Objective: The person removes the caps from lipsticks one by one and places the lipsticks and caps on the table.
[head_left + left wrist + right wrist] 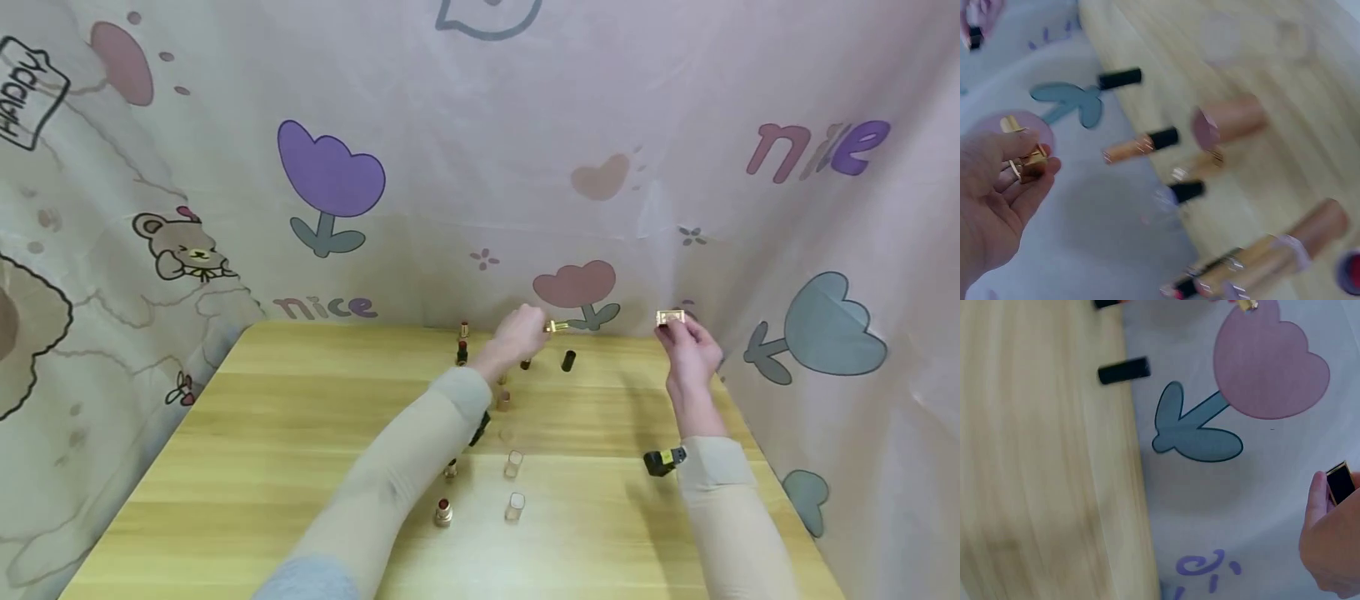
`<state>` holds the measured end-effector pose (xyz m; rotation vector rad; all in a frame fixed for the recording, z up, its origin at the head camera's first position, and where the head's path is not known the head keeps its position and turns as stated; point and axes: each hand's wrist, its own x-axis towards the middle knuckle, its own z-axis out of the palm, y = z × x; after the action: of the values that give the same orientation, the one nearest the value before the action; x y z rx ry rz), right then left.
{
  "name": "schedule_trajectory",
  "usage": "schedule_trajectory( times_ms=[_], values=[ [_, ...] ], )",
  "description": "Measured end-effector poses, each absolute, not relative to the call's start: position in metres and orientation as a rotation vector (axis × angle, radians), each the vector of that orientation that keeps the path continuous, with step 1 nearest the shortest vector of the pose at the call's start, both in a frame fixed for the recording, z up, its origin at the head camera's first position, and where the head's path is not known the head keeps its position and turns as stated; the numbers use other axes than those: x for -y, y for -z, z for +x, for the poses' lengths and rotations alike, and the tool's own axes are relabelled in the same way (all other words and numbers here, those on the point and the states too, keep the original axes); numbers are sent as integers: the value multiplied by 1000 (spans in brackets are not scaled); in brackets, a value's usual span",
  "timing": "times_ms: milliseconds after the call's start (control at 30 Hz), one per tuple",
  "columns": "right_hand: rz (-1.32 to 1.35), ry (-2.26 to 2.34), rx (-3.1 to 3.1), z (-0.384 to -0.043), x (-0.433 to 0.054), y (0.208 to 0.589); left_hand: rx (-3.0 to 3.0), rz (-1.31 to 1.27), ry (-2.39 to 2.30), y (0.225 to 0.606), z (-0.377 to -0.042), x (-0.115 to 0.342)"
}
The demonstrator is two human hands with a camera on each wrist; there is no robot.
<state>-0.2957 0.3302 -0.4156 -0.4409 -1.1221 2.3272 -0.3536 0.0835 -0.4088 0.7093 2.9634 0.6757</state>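
Observation:
In the head view my left hand point(520, 335) reaches over the far part of the table and pinches a gold lipstick tube point(557, 327). The left wrist view shows this gold tube point(1030, 164) between thumb and fingertips. Held up at the right, apart from the left hand, my right hand point(692, 350) grips a gold rectangular lipstick cap point(670, 317) by its lower edge. In the right wrist view the cap point(1340, 482) shows a black face framed by a thin gold rim.
A black cap point(568, 361) stands near the table's back edge. Lipsticks form a rough row under and beside the left forearm, among them a dark red one point(443, 512) in front. Clear caps point(513, 464) stand to their right. A printed cloth point(420, 183) hangs behind.

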Motion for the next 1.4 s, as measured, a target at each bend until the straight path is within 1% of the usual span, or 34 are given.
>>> schedule_trajectory(
  times_ms=[100,233,500,900,1133,1400],
  values=[
    [-425,-2260,1299,-293,-329,419,-2932,686,-811,416,-357,-71],
    [-370,-2140,1527,-290,-314,429,-2844,742,-1026,419,-358,-67],
    [-213,-1832,1954,-289,-297,447,-2851,781,-1109,420,-358,-67],
    [-18,-1672,2310,-292,-288,466,-2773,792,-891,422,-354,-67],
    [53,-1601,2449,-294,-284,476,-2771,861,-697,427,-353,-70],
    [73,-1554,2577,-296,-280,484,-2747,734,-587,435,-352,-76]
  ],
)
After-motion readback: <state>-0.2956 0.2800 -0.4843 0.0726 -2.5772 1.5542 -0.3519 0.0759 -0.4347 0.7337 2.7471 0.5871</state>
